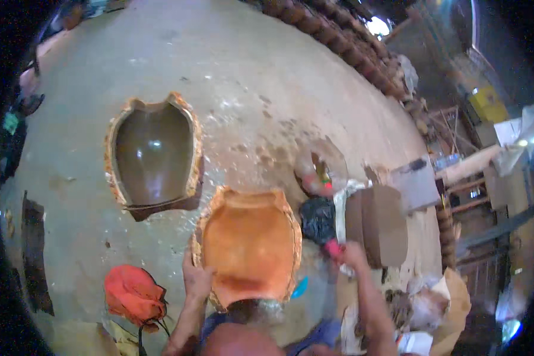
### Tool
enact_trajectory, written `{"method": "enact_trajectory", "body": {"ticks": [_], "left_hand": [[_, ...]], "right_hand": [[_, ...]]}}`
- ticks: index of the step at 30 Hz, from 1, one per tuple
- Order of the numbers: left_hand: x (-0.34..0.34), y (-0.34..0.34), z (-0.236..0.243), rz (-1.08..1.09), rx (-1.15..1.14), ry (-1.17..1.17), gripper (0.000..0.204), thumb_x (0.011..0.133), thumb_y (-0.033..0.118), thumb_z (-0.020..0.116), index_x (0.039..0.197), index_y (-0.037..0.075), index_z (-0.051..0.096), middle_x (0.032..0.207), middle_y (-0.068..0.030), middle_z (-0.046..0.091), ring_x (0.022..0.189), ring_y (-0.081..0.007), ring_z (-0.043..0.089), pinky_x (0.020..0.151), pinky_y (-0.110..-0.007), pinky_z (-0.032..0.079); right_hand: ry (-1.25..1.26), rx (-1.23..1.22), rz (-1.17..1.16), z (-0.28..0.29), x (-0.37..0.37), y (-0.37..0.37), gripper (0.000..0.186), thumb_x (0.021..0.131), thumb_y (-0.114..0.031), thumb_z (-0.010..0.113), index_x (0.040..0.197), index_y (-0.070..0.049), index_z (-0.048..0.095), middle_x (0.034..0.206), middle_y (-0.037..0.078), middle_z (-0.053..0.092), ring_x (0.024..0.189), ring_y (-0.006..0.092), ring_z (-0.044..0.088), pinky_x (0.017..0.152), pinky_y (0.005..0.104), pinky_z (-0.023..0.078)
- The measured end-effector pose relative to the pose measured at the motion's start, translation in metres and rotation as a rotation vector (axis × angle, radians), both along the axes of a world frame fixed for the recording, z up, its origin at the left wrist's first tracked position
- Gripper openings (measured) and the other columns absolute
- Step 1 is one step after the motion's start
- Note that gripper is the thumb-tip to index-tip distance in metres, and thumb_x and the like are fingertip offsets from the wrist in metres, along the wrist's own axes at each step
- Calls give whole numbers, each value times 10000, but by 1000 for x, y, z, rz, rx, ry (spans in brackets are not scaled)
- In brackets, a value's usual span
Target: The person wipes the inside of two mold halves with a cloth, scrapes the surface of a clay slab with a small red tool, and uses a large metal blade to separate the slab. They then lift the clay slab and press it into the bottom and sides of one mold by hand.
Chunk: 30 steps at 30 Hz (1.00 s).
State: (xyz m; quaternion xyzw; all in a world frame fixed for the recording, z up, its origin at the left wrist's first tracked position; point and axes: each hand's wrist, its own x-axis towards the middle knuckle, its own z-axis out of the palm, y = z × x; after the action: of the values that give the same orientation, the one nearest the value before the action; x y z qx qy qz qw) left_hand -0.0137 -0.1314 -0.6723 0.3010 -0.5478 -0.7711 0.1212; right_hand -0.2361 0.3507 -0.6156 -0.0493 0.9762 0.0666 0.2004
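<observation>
An orange-coated mould half (246, 243) with a rough rim sits in front of me. My left hand (199, 273) grips its left edge. At the right, my right hand (344, 255) is closed on a pink object (333, 249) just below a black plastic-like bundle (317, 219); whether the two are joined I cannot tell. A similar mould half (151, 154) with a dark, glossy hollow rests farther back on the left. A small blue item (298, 288) lies beside the orange mould's lower right.
A round bowl (314, 166) holds small tools at the back. Brown clay blocks (374, 225) and a grey board (412, 187) stand right. A red bag (130, 293) lies at lower left, a dark strip (34, 255) at far left. Stacked brown pieces (332, 41) line the back edge.
</observation>
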Motion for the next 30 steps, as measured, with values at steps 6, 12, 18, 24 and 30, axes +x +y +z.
{"method": "enact_trajectory", "body": {"ticks": [6, 12, 18, 24, 30], "left_hand": [[-4, 10, -7, -57, 12, -23, 974, 667, -125, 637, 1593, 17, 373, 1385, -124, 602, 1206, -250, 624, 992, -332, 545], [2, 10, -27, -8, -139, -105, 924, 681, -72, 669, 1554, -88, 367, 1447, -197, 552, 1291, -293, 580, 1088, -386, 494], [17, 3, -40, 16, -373, -305, 889, 744, 17, 701, 1547, -123, 348, 1517, -232, 492, 1360, -311, 521, 1144, -380, 432], [25, 7, -49, 30, -358, -384, 880, 744, -11, 644, 1579, -28, 370, 1414, -169, 590, 1288, -262, 583, 1091, -352, 469], [17, 2, -29, -91, -860, -384, 833, 797, 30, 635, 1582, -35, 365, 1455, -192, 578, 1297, -291, 580, 1119, -390, 444]], "right_hand": [[216, 206, 289, 176, -124, -55, 290, 851, -141, 691, 1130, -117, 765, 1003, 209, 751, 916, 400, 732, 822, 507, 576], [223, 252, 420, 165, -220, -93, 246, 883, -177, 667, 1097, -116, 771, 976, 228, 745, 930, 407, 725, 821, 522, 557], [130, 171, 481, 73, -297, -135, 266, 903, -204, 644, 1108, -88, 768, 1047, 232, 751, 978, 410, 744, 883, 503, 595], [187, -49, 409, -29, -369, -109, 275, 869, -153, 673, 1129, -110, 752, 1053, 200, 759, 1015, 397, 729, 879, 509, 580], [143, -146, 393, -80, -379, -76, 264, 871, -128, 674, 1108, -30, 738, 1107, 238, 740, 1019, 402, 732, 903, 531, 583]]}}
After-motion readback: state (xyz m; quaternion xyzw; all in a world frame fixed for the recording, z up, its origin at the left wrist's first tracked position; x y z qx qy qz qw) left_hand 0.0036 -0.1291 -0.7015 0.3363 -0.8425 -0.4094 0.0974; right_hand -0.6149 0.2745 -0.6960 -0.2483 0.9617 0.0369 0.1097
